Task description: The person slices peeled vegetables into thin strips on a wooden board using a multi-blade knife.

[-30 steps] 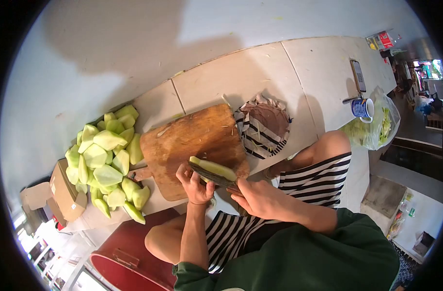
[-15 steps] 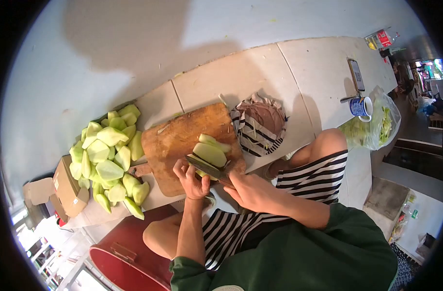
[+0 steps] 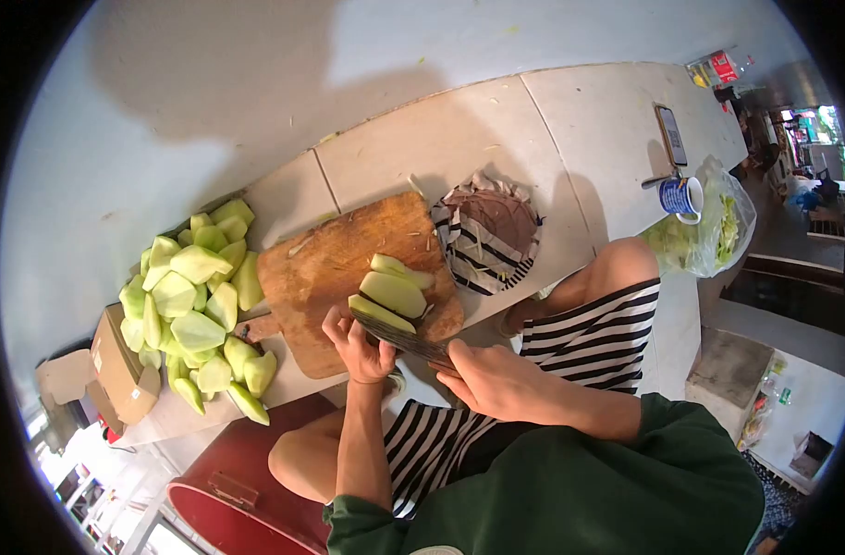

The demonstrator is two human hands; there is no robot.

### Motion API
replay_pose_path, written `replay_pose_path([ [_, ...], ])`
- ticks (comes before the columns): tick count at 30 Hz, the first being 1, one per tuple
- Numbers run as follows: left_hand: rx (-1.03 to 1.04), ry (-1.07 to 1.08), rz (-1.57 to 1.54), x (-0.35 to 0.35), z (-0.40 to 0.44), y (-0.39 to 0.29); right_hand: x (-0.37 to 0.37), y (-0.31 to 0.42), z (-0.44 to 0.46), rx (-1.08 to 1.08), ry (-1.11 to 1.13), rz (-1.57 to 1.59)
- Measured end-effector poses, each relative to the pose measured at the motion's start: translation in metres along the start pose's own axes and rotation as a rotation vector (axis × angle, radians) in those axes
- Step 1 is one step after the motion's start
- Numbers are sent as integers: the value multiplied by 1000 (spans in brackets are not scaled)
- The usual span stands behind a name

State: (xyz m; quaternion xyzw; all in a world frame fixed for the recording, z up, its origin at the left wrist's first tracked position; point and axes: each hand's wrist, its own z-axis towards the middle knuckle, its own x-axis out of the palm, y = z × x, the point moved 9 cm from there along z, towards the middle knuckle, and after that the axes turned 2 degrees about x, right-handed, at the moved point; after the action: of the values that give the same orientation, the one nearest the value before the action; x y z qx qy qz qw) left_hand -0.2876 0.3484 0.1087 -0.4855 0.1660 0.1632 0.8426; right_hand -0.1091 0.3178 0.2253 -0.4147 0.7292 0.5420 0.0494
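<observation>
The right hand (image 3: 485, 377) is wrapped round the handle of the knife (image 3: 399, 339); the left hand (image 3: 362, 356) curls at the blade's far end — whether pinching anything, I cannot tell. It could be nicked if the green pieces (image 3: 393, 294) (loose on the cutting board (image 3: 339, 250)) slid.

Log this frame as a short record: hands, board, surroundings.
Right hand: gripping a knife
Left hand: near the blade's far end; contact unclear
Chopping board: bears pale green slices, one alongside the blade
Left of board: heaped green pieces, cardboard box
Right of board: striped cloth, blue cup, phone
</observation>
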Motion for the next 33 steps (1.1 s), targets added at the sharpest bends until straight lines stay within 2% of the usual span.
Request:
replay_pose_path([
  [7, -9, -7, 11, -3, -3, 2, 13, -17, 23, 12, 43, 31],
  [10, -29, -3, -11, 0, -8, 5, 24, -28, 35, -55, -60, -6],
  [15, -18, -17, -9, -3, -6, 3, 38, -41, 42, 60, 23, 2],
  [20, -28, -27, -34, -5, 1, -2, 6, -4, 8, 23, 20, 39],
  [22, 52, 15, 95, -1, 3, -7, 0, 8, -5, 21, 40, 51],
  [33, -16, -7, -22, -2, -5, 1, 5, 7, -3, -18, 18, -39],
])
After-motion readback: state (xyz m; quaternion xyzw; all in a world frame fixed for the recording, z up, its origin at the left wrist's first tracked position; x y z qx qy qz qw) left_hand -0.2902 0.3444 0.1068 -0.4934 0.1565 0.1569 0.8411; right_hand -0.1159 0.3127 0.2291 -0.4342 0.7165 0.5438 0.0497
